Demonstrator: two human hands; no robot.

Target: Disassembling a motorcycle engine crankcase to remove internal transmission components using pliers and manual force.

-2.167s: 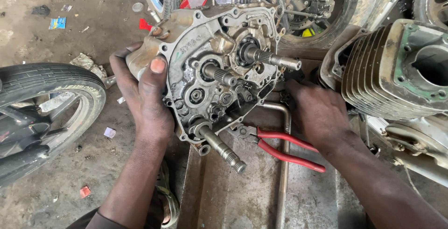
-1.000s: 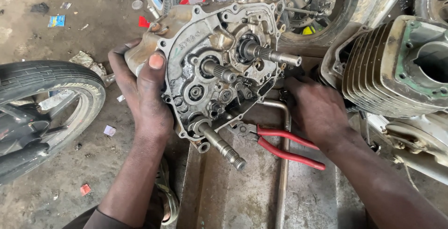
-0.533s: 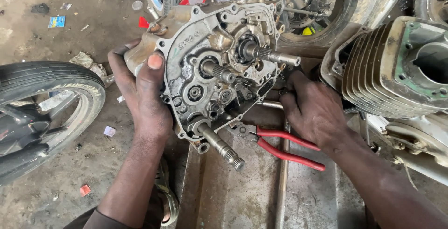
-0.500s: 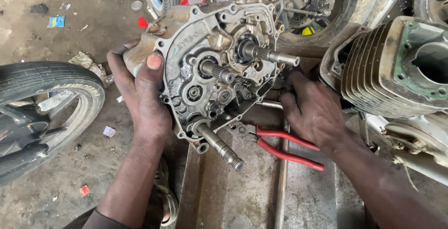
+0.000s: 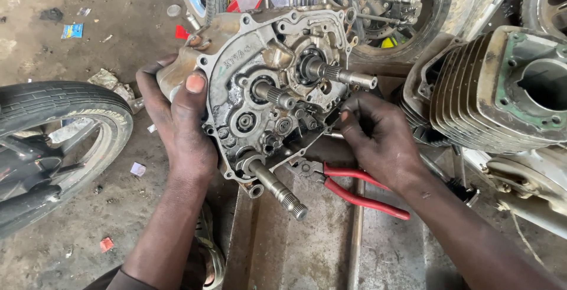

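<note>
Nearest you, a metal tray (image 5: 307, 254) runs away from your body, and red-handled pliers (image 5: 360, 189) lie across it, just under your right wrist and untouched. A splined shaft (image 5: 277, 186) juts from the bottom of the engine crankcase half (image 5: 271, 98), its long axis slanting down and right toward the tray.

Your left hand (image 5: 180, 119) clamps the crankcase by its left rim, thumb pressed on the open face, fingers wrapped behind and out of sight. The casing stands nearly upright, tipped toward you, held above the tray's far end.

Your right hand (image 5: 378, 139) is the nearer one to the gears: its fingers are pinched narrow at the casing's right edge, just below the upper shaft (image 5: 342, 76), which points right. Whether they hold some small part there you cannot tell; the fingertips hide it.

Farther right sits a finned cylinder block (image 5: 490, 89), cut off by the frame. A tyre (image 5: 53, 142) lies left, and a wheel (image 5: 384, 6) stands behind.
</note>
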